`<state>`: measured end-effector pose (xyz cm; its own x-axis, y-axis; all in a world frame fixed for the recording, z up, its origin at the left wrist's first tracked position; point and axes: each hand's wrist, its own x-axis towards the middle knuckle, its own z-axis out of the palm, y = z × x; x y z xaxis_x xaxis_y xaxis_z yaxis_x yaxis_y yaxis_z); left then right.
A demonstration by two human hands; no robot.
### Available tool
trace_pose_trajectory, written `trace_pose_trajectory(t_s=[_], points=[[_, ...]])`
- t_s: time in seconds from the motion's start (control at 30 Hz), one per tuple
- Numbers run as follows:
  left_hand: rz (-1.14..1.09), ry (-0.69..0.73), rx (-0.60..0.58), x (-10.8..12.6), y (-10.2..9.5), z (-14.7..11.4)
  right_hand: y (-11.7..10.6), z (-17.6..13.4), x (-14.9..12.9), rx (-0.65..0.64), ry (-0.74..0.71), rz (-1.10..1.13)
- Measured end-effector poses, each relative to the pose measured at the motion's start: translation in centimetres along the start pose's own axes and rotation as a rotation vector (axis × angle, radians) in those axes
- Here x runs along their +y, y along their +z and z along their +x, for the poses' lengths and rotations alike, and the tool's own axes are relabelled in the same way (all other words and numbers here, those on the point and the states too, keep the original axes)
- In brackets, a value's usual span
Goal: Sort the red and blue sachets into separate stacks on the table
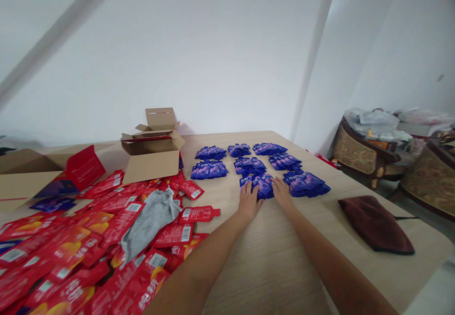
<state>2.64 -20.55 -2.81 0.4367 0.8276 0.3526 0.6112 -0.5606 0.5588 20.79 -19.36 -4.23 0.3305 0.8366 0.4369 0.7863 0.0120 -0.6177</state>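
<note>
My left hand [249,199] rests on the left side of a small pile of purple pouches [263,186], its fingers stretched out and a little apart. On the right side of the same pile lies my right hand [282,193], also with fingers extended. The pouches lie flat and overlap, with white lettering and round purple pictures. Just right of my right hand is another fanned pile of purple pouches [307,183]. Behind the hands, several similar piles, such as one purple pile [250,165], sit in rough rows.
Red pouches [71,258] heap across the left, with a grey cloth [151,220] on top. Open cardboard boxes [152,163] stand behind them. A dark red cloth bag [377,225] lies on the table [270,258] at right. Patterned armchairs [360,149] stand beyond the edge.
</note>
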Motion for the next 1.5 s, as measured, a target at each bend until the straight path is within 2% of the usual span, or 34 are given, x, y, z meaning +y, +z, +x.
trace_pose_trajectory(t_s=[0.13,0.27,0.37,0.47,0.67,0.77,0.93,1.17,1.3,1.4,1.5], points=[[-0.09,-0.02,0.055,-0.6,0.4,-0.2,-0.9,-1.1,-0.6,-0.017,-0.063,-0.103],[-0.172,-0.085,0.101,-1.1,0.6,-0.2,-1.9,-2.9,-1.8,-0.042,-0.243,-0.292],[-0.202,-0.07,0.107,-1.0,0.5,-0.3,-2.3,-4.1,-3.1,-0.083,-0.372,-0.355],[-0.187,-0.058,0.113,-0.7,0.2,-0.6,-2.3,-4.7,-4.4,-0.129,-0.436,-0.39],[-0.177,-0.123,0.15,-0.8,0.0,-0.7,-1.0,-4.7,-6.0,-0.105,-0.401,-0.402],[-0.222,-0.146,0.162,-1.0,0.0,-0.6,-0.4,-4.7,-5.7,-0.076,-0.382,-0.37],[-0.277,-0.159,0.174,-1.1,-0.4,-0.6,0.5,-4.4,-5.0,-0.129,-0.416,-0.363],[-0.13,-0.156,0.2,-1.2,-0.6,-1.0,0.1,-5.4,-5.3,-0.004,-0.457,-0.441],[-0.058,-0.155,0.168,-1.0,-0.9,-1.3,-0.4,-6.4,-5.2,-0.001,-0.493,-0.482],[0.039,-0.13,0.121,-0.7,-1.3,-1.5,-0.9,-5.6,-5.0,0.025,-0.434,-0.512],[0.126,-0.051,0.055,-0.4,-1.2,-1.6,-1.3,-3.7,-4.4,0.03,-0.299,-0.551]])
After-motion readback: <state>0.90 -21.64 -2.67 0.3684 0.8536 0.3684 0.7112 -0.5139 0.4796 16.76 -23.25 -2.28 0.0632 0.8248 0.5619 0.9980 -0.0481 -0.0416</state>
